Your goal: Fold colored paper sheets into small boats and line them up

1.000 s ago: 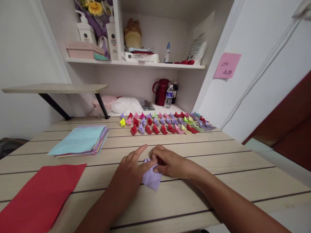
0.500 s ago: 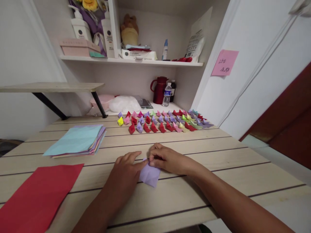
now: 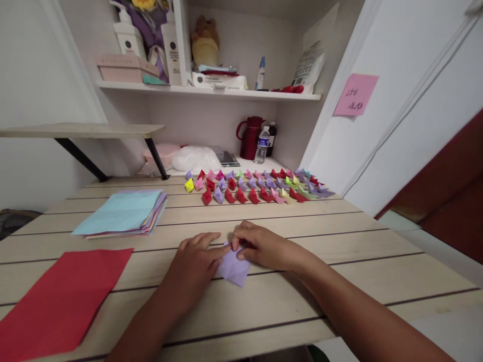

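A small folded piece of purple paper (image 3: 235, 272) lies on the slatted wooden table in front of me. My left hand (image 3: 198, 256) rests palm down at its left side, fingers spread, the index fingertip pressing the paper's upper edge and the thumb by its left edge. My right hand (image 3: 258, 246) is at the top right of the paper, fingers curled, with thumb and index finger on the upper edge. The fingers partly cover that edge, so its fold is hidden. Beyond my hands stand rows of small folded paper boats (image 3: 242, 195) in red, purple, pink, yellow and green.
A stack of coloured sheets (image 3: 121, 212), light blue on top, lies at the left. Nearer is a red sheet (image 3: 70, 296). A small raised shelf (image 3: 83, 130) stands at the back left. Behind the boats are a dark red jug (image 3: 251, 138) and a water bottle (image 3: 262, 146).
My right thumb has slid slightly down and right over the purple paper. The hands otherwise keep nearly the same place; the whole view has shifted a little.
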Action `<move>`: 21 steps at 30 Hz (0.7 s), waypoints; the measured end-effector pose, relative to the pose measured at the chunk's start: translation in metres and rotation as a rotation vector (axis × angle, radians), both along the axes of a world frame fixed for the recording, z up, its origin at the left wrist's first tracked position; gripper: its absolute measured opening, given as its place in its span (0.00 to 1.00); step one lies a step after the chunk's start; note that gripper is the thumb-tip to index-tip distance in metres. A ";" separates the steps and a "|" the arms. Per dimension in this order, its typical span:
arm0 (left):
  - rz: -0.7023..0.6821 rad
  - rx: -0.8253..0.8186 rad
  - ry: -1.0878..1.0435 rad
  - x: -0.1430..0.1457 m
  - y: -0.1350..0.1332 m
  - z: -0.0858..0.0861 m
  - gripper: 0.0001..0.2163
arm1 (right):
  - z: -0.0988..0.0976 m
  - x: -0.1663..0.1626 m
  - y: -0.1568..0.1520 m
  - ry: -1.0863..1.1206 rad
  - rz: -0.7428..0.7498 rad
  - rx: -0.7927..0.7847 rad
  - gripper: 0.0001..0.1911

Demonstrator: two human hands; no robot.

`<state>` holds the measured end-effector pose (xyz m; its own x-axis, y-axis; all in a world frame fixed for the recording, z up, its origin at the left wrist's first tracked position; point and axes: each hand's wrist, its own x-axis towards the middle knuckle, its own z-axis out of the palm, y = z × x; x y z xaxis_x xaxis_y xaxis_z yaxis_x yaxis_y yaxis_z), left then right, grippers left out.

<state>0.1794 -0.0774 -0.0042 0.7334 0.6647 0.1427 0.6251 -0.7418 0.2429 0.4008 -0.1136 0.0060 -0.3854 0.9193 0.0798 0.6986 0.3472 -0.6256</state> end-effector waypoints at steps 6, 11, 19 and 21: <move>-0.011 -0.015 -0.002 -0.003 -0.002 -0.001 0.21 | 0.000 0.008 0.002 0.034 0.048 -0.014 0.15; -0.030 -0.069 0.036 -0.004 -0.007 0.003 0.22 | 0.004 0.004 -0.007 0.047 0.043 0.017 0.13; -0.112 -0.067 0.063 -0.033 -0.046 -0.018 0.24 | 0.011 -0.007 -0.089 -0.138 0.122 0.084 0.29; -0.186 0.065 -0.006 -0.044 -0.060 -0.034 0.32 | -0.002 -0.011 -0.110 -0.193 0.124 0.113 0.44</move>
<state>0.1351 -0.1379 -0.0385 0.8419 0.5068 0.1856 0.4742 -0.8588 0.1940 0.3902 -0.2235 0.0037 -0.5130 0.8532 0.0936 0.7490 0.4983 -0.4367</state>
